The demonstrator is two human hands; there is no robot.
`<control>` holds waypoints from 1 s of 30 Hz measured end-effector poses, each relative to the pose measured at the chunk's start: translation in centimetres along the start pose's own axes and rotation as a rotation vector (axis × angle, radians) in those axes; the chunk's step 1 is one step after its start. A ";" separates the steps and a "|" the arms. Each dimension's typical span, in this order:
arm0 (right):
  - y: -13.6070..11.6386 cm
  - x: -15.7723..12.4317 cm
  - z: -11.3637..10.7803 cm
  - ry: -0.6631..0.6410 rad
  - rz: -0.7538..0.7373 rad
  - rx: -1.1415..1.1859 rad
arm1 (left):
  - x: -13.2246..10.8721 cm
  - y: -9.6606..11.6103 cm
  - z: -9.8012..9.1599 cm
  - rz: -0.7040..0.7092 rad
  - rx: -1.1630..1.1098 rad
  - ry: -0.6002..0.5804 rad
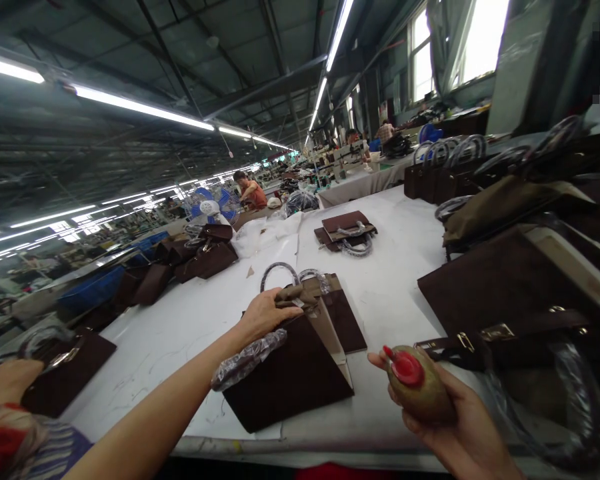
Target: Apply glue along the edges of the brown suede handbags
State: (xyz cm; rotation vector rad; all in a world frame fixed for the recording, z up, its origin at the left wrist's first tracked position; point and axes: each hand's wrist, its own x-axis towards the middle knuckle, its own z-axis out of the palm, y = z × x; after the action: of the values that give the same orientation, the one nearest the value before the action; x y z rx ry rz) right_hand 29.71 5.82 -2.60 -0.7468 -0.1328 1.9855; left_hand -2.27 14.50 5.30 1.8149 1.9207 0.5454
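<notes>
A dark brown handbag (290, 373) stands on the white table in front of me, its plastic-wrapped handles folded outward. My left hand (266, 313) has its fingers closed on the olive lining (300, 299) at the bag's open top. To the right, my right hand (460, 420) grips a stained yellowish squeeze bottle (423, 397) with a red cap and a thin red nozzle pointing up and left. The bottle is held apart from the bag, above the table. What the left fingertips pinch inside the lining is partly hidden.
Several dark handbags (500, 293) with buckles and wrapped handles pile up at the right. A smaller bag (347, 230) lies farther back on the white table (395, 260). At the left edge another person's hand (10, 380) rests by a bag (75, 373). A blue fan (210, 205) stands behind.
</notes>
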 end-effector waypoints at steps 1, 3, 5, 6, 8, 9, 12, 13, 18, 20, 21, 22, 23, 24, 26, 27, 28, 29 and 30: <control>0.0 -0.2 0.0 0.007 0.001 0.002 | 0.2 0.2 -0.1 -0.003 -0.015 -0.021; 0.0 -0.7 -0.1 0.019 0.009 0.013 | 0.5 0.6 -0.2 0.010 -0.029 -0.062; -0.1 -1.1 -0.1 0.032 0.007 0.014 | 0.6 0.7 -0.2 0.034 -0.021 -0.091; -0.2 -1.2 -0.2 0.040 -0.001 0.010 | 0.6 0.7 -0.2 0.049 -0.014 -0.100; -0.2 -1.2 -0.6 0.057 -0.026 -0.013 | 0.5 0.7 -0.2 0.088 0.002 -0.101; -0.2 -1.0 -1.0 0.079 -0.029 -0.023 | 0.4 0.6 -0.3 0.124 0.011 -0.093; 0.1 -0.4 -2.4 0.168 -0.003 -0.031 | -0.1 0.7 -0.9 0.342 0.038 -0.059; 0.2 -0.2 -2.8 0.187 0.004 -0.031 | -0.3 0.7 -1.2 0.424 0.038 -0.052; 0.2 -1.4 -3.0 0.122 0.048 -0.009 | -1.8 0.4 -2.8 0.394 -0.034 -0.111; -0.1 -2.3 -2.6 0.083 0.042 -0.001 | -2.2 0.3 -3.7 0.295 -0.048 -0.141; -0.3 -2.7 -2.4 0.075 0.028 -0.007 | -2.2 0.2 -4.1 0.265 -0.054 -0.150; -0.4 -2.9 -2.5 0.077 0.014 -0.020 | -2.2 0.3 -4.7 0.249 -0.062 -0.158; -0.6 -3.1 -2.6 0.087 0.017 -0.038 | -2.0 0.6 -5.3 0.244 -0.072 -0.170; -0.7 -3.2 -2.9 0.105 0.029 -0.054 | -1.8 1.0 -5.9 0.246 -0.083 -0.187; -0.8 -3.2 -3.9 0.159 0.072 -0.059 | -1.3 2.3 -7.0 0.259 -0.097 -0.245; -0.9 -3.2 -4.5 0.188 0.094 -0.052 | -1.0 3.1 -7.5 0.269 -0.098 -0.286; -0.8 -3.3 -5.1 0.219 0.115 -0.041 | -0.7 4.1 -7.8 0.276 -0.094 -0.333; -0.8 -3.4 -5.7 0.246 0.128 -0.033 | -0.4 5.1 -7.9 0.279 -0.092 -0.386; -0.7 -3.5 -6.4 0.260 0.130 -0.034 | -0.1 6.0 -7.7 0.277 -0.093 -0.442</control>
State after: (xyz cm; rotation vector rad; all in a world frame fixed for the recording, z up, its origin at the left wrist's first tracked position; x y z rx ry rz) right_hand 34.95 1.92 -5.87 -1.0502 0.0378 1.9914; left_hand -1.64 14.84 15.07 1.9563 1.3446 0.2804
